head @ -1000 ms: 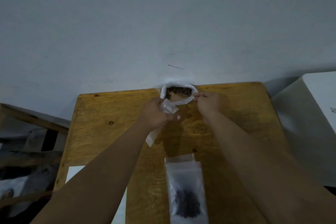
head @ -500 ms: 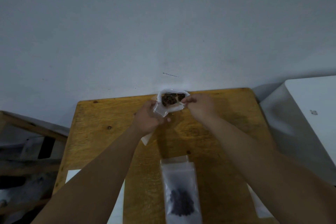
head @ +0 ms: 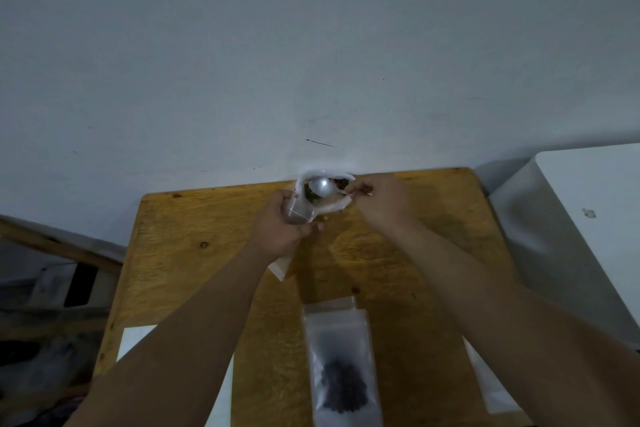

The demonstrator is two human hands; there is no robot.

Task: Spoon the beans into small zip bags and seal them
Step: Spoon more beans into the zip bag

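Head view: the left hand (head: 284, 230) has its fingers curled round a small clear zip bag (head: 300, 213), holding it just beside the open white bag (head: 334, 206) at the far edge of the table (head: 194, 218). The right hand (head: 381, 203) pinches the handle of a white plastic spoon (head: 322, 186) — its bowl sits over the dark beans (head: 309, 196) inside that white bag. Nearer the person, a filled zip bag (head: 341, 364) lies flat on the table — dark beans bunched in its lower half.

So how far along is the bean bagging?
One filled bag lies flat on the table; its seal is unclear. In hand: the left hand holds a small bag beside the open sack of beans, the right hand holds the spoon over it. Left: filling and sealing that bag.
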